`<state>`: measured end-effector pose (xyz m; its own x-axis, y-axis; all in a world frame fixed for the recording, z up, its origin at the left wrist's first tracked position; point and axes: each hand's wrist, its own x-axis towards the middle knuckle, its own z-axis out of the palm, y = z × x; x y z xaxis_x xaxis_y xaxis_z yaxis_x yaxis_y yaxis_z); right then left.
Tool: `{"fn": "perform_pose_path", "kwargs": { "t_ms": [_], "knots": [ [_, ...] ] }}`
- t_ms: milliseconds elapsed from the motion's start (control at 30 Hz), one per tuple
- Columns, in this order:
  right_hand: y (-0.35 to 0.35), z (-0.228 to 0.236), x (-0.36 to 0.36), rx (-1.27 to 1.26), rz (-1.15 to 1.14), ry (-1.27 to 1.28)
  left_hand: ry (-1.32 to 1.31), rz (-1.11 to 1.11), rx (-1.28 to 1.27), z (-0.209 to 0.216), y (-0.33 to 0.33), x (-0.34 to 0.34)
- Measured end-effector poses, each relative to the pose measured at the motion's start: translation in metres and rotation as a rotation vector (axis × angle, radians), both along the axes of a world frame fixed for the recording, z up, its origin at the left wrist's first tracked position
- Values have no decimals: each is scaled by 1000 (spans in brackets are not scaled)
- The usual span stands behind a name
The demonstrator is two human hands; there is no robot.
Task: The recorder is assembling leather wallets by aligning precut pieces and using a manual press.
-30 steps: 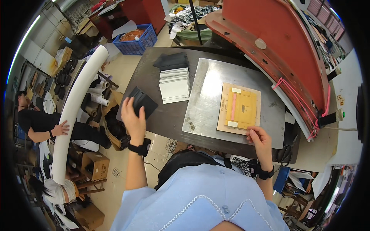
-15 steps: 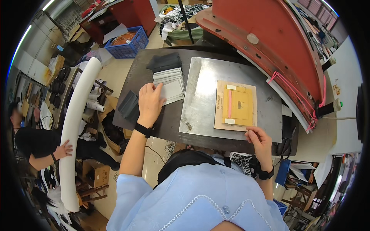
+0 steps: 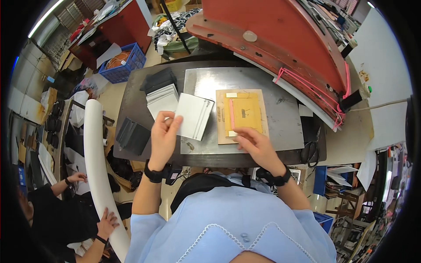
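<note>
White panel (image 3: 195,116) pinched by its left edge, thumb on top and fingers curled, in a closed left hand (image 3: 164,140). Right hand (image 3: 256,144) half open, loosely bent, nothing visible in its grasp; hovering over or touching the lower edge of the wooden board (image 3: 221,127), can't tell which. Big change from half a second ago: left hand off the stack of white panels (image 3: 160,101), panel out over the left part of the metal plate (image 3: 283,114). Probably means one piece picked, now just beside the board with its yellow template (image 3: 252,107) and pink strip (image 3: 232,109). Farther out, dark pieces (image 3: 132,136) on the table at left, scissors (image 3: 312,151) at right. Container-wise: blue crate (image 3: 125,73) past the far left side of the table, with something brownish-orange, a pale cable and a white sheet in it; plus a blue bin (image 3: 320,179) at lower right, loose sheets (image 3: 344,176) beside or inside, hard to tell.
</note>
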<state>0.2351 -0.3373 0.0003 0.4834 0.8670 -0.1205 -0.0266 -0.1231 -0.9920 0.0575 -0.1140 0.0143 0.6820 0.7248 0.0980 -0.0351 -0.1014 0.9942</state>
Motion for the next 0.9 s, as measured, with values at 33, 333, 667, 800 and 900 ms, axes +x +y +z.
{"fn": "perform_pose_path", "kwargs": {
  "t_ms": [33,333,667,800,900],
  "knots": [
    [9,-4,-1,8,3,17,-11,-23,2,-5,-2,5],
    [29,-13,-10,55,-20,247,-7,-257,-71,-18,-47,15],
    [2,3,-19,258,-113,94,156,-437,-370,-5,-39,10],
    [-11,5,-10,271,-21,-722,107,-434,-443,0,-41,15],
    [-13,0,-20,383,-166,-599,69,-366,-351,0,-41,19]
  ]
}}
